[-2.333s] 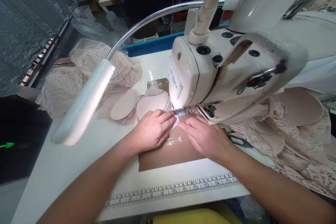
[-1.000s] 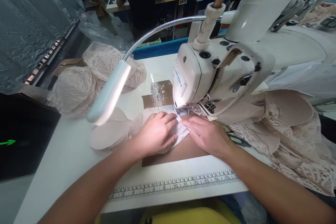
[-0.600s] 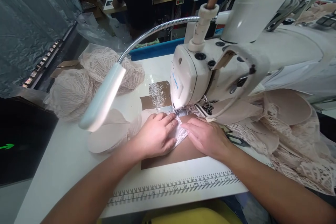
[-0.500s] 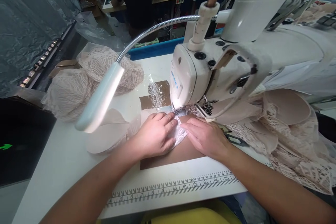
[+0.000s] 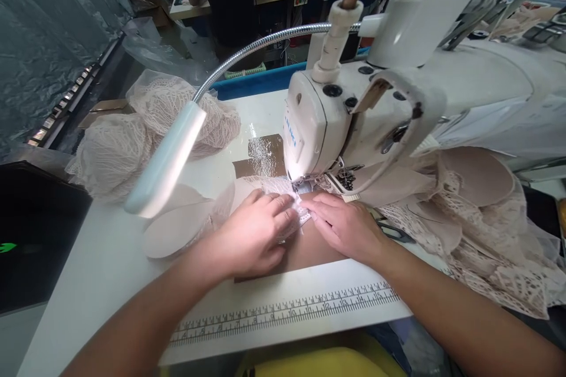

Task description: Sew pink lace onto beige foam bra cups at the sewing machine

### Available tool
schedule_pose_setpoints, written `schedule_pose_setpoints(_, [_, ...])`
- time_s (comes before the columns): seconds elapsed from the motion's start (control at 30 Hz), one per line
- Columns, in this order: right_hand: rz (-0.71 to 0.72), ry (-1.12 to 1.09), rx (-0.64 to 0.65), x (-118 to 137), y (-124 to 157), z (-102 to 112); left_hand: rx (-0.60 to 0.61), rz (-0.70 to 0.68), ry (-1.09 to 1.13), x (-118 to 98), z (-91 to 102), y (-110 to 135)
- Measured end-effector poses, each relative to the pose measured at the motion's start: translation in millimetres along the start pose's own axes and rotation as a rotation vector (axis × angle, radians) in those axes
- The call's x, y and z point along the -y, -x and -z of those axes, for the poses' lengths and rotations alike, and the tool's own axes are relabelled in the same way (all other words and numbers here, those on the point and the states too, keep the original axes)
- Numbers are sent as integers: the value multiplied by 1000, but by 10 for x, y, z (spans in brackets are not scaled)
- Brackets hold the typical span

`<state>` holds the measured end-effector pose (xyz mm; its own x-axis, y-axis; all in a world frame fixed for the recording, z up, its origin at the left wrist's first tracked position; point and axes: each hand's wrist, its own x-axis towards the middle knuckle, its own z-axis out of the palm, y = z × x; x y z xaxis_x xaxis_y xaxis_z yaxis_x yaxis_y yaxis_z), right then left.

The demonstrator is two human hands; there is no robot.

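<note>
White-lit lace fabric [image 5: 302,212] lies under the needle end of a white sewing machine [image 5: 305,129]. My left hand [image 5: 259,232] rests over it from the left, fingers bent down onto the lace, which bunches between them and the thumb. From the right, my right hand [image 5: 342,221] pinches the lace edge just in front of the needle, fingertips together. Both hands are close to each other above a brown sheet [image 5: 305,250] on the table. The needle tip itself is too small to make out.
A lamp [image 5: 165,159] on a bendy metal neck hangs at left. Lace bundles [image 5: 115,156] and pale cup pieces [image 5: 174,230] lie left; more lace pieces [image 5: 481,230] and dark-handled scissors [image 5: 395,232] lie right. A ruler strip [image 5: 283,312] runs along the front. A person [image 5: 227,0] sits beyond.
The lace has turned and gathered under my hands, with more of it now showing behind my left fingers. My left thumb has drawn back toward me. My right hand stays near the needle.
</note>
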<state>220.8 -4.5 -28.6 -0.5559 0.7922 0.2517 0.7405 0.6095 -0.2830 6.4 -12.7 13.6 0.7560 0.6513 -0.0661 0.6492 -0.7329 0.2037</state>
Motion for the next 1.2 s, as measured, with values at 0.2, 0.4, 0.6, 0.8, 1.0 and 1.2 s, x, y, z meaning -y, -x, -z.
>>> schedule_pose_setpoints(0.2, [-20,-55,11,-21,-6,6,-57,112,94,-23,-132,-24])
schedule_pose_setpoints(0.4, [-61,-49,26,-47,-3,-50,-67,218,614,246,-34,-36])
schedule_pose_setpoints(0.6, [-75,-139,8,-24,-116,-106,-37,318,939,283,-70,-45])
schedule_pose_setpoints(0.8, [-91,-301,32,-63,-110,-63,-96,377,993,263,-118,-70])
schedule_pose_setpoints(1.0, [-58,-249,-46,-28,-119,-107,-122,338,936,279,-125,-72])
schedule_pose_setpoints(1.2, [16,-236,11,19,-48,-30,-115,123,559,253,-83,-56])
